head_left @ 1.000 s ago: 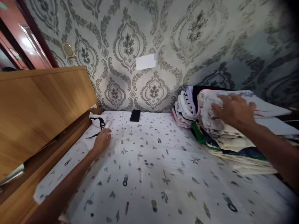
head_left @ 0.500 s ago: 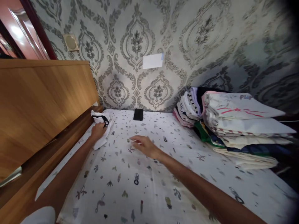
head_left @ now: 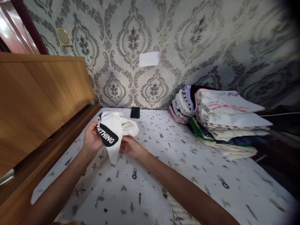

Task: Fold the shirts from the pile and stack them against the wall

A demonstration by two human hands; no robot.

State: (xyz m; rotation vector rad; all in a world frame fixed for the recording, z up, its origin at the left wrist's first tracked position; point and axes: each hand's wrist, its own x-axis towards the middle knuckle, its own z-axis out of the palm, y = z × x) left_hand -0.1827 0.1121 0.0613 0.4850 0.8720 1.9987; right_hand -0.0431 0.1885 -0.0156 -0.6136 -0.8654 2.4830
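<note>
A crumpled white garment (head_left: 114, 123) with a black patch and white lettering is held up above the patterned bedsheet (head_left: 150, 162). My left hand (head_left: 92, 137) is closed on its left side, by the lettering. At the lower right of the cloth my right hand (head_left: 130, 146) grips it, with the fingertips partly hidden behind the fabric. The cloth is bunched, so its exact kind does not show. One pointed corner hangs down between the two hands.
A black phone-like object (head_left: 135, 112) lies near the wall. Folded clothes (head_left: 185, 104) and a taller pile of folded fabric (head_left: 227, 120) stand at the right. A wooden headboard (head_left: 47, 93) borders the left. A white card (head_left: 149, 59) is on the wall.
My left hand has lifted the white garment off the sheet and brought it rightward. My right hand has moved left and taken hold of it. The view has shifted slightly.
</note>
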